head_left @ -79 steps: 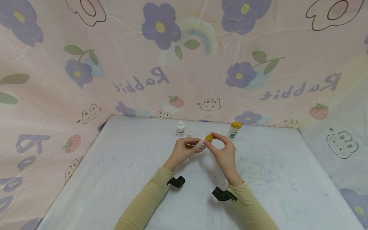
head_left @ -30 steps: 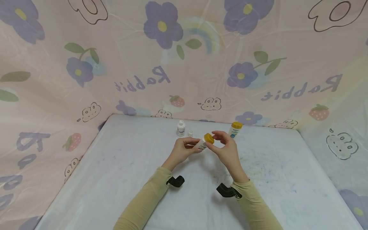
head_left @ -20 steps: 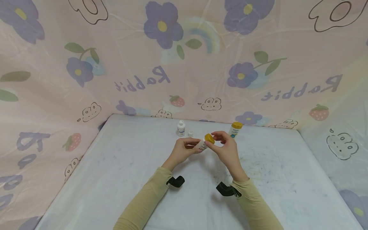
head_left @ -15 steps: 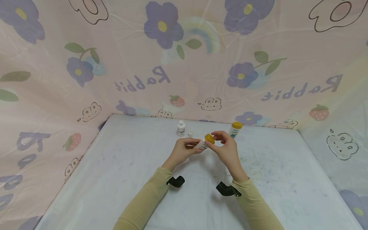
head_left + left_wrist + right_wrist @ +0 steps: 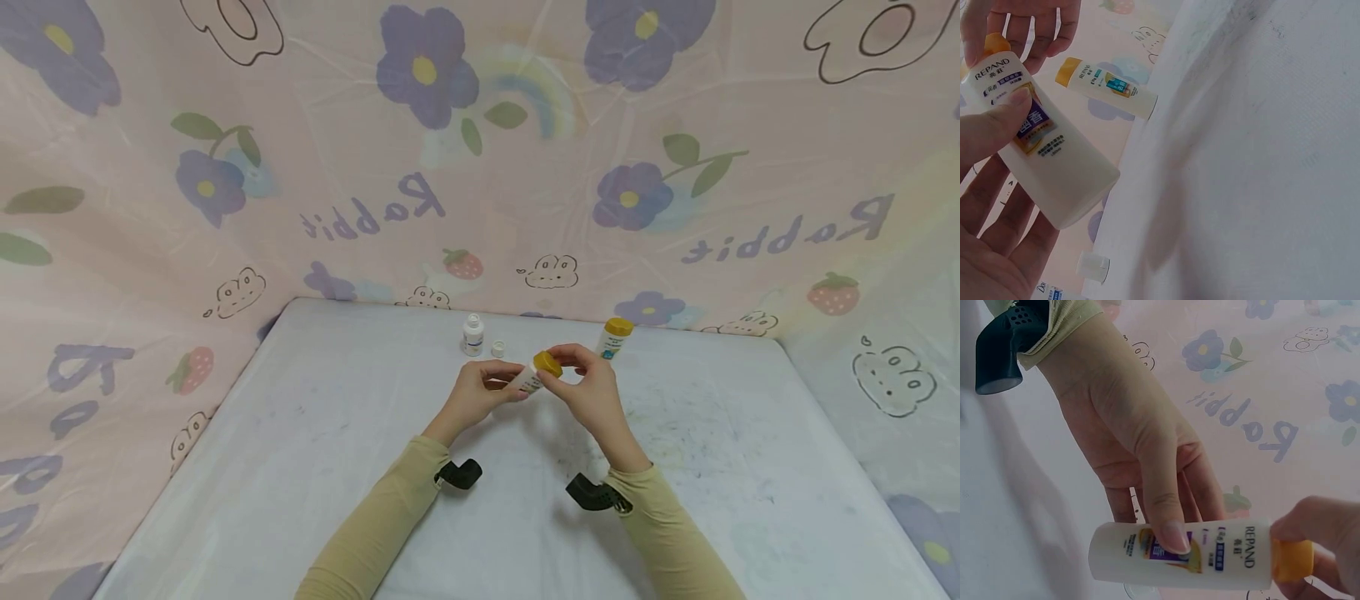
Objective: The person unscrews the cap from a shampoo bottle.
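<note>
Gripping the tilted white bottle (image 5: 1072, 178) above the table (image 5: 300, 433) with the left hand (image 5: 474, 393), pinching its yellow cap (image 5: 1292, 560) with the right hand (image 5: 591, 393); best to brace the bottle lightly while working the cap

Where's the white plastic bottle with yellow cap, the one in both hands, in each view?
Head: white plastic bottle, yellow cap uppermost, just below and right of centre.
Left wrist: bottle at the left, cap toward the top-left corner.
Right wrist: bottle along the bottom, sideways, cap to the right.
Shared landmark: left hand, gripping the bottle's body.
</note>
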A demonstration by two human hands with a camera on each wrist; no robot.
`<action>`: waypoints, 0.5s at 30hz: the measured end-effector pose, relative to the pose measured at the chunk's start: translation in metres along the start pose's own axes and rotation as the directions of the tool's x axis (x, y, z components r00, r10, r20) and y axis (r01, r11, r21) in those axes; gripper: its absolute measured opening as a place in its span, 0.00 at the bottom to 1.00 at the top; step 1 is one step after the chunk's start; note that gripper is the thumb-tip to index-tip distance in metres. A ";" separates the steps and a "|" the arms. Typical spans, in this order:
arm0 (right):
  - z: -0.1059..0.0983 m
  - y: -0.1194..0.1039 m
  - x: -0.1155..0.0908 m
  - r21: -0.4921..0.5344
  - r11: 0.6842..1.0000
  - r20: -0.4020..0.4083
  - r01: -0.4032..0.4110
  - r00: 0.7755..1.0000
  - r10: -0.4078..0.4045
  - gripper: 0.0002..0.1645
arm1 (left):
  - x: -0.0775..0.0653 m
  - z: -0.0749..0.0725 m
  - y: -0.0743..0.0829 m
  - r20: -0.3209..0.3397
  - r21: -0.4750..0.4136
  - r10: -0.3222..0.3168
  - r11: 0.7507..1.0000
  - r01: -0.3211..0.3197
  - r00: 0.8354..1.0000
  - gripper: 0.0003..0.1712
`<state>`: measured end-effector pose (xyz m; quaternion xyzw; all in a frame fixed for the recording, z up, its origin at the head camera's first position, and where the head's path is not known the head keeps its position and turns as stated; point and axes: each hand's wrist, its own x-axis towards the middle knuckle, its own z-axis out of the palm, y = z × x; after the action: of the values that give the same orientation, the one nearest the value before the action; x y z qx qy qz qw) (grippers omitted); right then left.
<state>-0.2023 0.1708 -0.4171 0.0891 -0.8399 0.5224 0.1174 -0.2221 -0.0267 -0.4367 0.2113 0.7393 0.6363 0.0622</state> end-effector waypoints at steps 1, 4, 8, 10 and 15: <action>0.000 0.000 0.000 -0.001 1.000 0.004 0.005 1.000 -0.005 0.17 | 0.000 0.000 0.000 0.001 -0.001 0.002 1.000 -0.002 1.000 0.20; 0.000 0.000 0.001 -0.007 1.000 0.015 0.021 1.000 -0.020 0.16 | 0.000 0.000 0.000 0.005 -0.003 0.001 1.000 -0.001 1.000 0.20; 0.000 0.000 0.001 -0.020 0.999 0.017 0.038 0.999 -0.038 0.16 | 0.000 -0.001 0.000 0.001 0.002 0.000 1.000 0.000 1.000 0.20; 0.000 0.000 0.001 -0.025 0.999 0.016 0.043 0.999 -0.043 0.17 | -0.001 -0.001 0.000 -0.001 0.005 0.005 1.000 -0.005 1.000 0.19; 0.000 -0.002 0.000 -0.032 0.998 0.016 0.052 0.999 -0.051 0.17 | 0.000 -0.001 0.000 0.004 0.014 -0.006 1.000 0.006 1.000 0.19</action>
<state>-0.2017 0.1697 -0.4157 0.1128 -0.8465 0.5049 0.1257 -0.2221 -0.0279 -0.4370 0.2109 0.7443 0.6304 0.0643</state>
